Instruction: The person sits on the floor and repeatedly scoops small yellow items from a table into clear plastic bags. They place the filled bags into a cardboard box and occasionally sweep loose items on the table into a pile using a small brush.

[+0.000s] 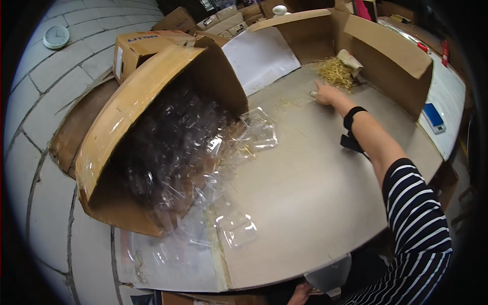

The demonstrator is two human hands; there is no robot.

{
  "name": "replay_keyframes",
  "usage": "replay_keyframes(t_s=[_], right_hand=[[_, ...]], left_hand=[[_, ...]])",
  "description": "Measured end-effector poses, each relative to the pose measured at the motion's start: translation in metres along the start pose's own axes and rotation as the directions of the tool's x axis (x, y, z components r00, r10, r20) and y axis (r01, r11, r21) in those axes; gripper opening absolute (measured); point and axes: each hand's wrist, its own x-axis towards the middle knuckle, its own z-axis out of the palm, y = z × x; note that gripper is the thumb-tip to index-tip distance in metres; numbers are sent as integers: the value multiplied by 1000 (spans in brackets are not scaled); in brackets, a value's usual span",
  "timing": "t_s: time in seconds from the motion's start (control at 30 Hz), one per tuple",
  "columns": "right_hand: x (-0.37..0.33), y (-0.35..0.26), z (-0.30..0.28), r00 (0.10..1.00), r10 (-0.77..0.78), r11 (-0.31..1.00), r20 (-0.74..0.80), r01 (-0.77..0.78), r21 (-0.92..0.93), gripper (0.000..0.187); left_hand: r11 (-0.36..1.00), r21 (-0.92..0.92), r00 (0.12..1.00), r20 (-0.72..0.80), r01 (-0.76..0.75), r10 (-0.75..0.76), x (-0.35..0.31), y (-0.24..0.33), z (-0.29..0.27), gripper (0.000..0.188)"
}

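The right hand [326,94] is extended over the worktop [305,203] toward its far right corner, just beside the left side of a heap of gold shredded filler [334,74]. Two of its digits show apart from each other; whether any strand is held between them cannot be told. The filler lies in that corner, against the cardboard wall [389,68] along the edge, with a pale crumpled wad [351,59] at its far side. Loose strands are scattered on the surface to the left of the hand. The left hand [300,293] shows only in part, below the near edge, close to a translucent plastic piece [329,276]; its finger state, and whether it grips that piece, cannot be determined. At the left edge a large cardboard box [101,152] lies tilted, its opening facing the worktop, filled with clear plastic containers [178,127]. Several have spilled past its opening, one of them near the near left corner. A black band [349,120] encircles the right forearm. Beyond the right edge, a blue device [433,116] rests on a white surface.
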Motion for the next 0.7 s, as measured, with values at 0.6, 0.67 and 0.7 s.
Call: replay_keyframes(t_s=[0.6, 0.67, 0.7], right_hand=[[-294, -34, -16, 594, -674, 676, 439, 735, 44, 68], [-326, -31, -19, 619, -673, 704, 405, 704, 93, 63], [-340, -29, -23, 633, -674, 714, 380, 691, 114, 61]], left_hand=[[974, 35, 971, -83, -223, 225, -43, 92, 102, 24], [984, 5, 983, -48, -177, 177, -54, 97, 115, 23], [983, -29, 983, -34, -181, 180, -60, 100, 123, 23]])
